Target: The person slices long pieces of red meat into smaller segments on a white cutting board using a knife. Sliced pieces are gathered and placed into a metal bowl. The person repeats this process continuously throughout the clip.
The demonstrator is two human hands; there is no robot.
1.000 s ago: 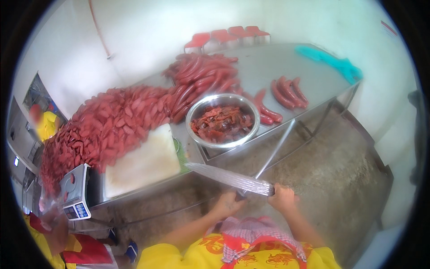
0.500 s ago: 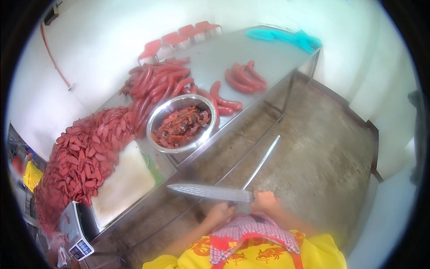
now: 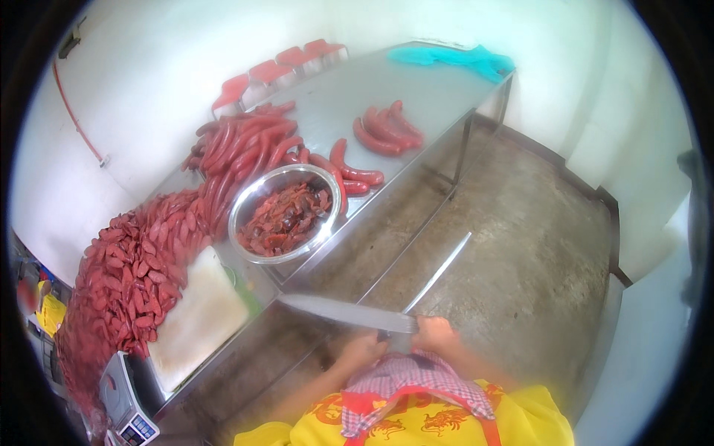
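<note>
Close in front of my body, my right hand [image 3: 437, 334] is wrapped around the handle of a large knife [image 3: 349, 311]. Its broad blade points left and looks slightly blurred. My left hand [image 3: 362, 348] is closed on the handle of a honing steel [image 3: 440, 273], whose thin rod slants up to the right. Blade and rod cross just above my hands; whether they touch I cannot tell. Both hands are out over the floor, near the front edge of the metal table [image 3: 342, 97].
A big heap of sliced red sausage [image 3: 126, 275] lies by a white cutting board [image 3: 201, 320]. Whole sausages [image 3: 242, 145] are piled behind a steel bowl [image 3: 324, 241] of dark scraps. A scale [image 3: 123, 394] stands at near left; teal cloth [image 3: 476, 61] lies at the far end. Red stools [image 3: 271, 70] stand behind.
The scene has shifted slightly left in the view. The knife blade now tilts more, its hand end lower, and the steel's tip is a little farther right and lower. Both grips stay the same.
</note>
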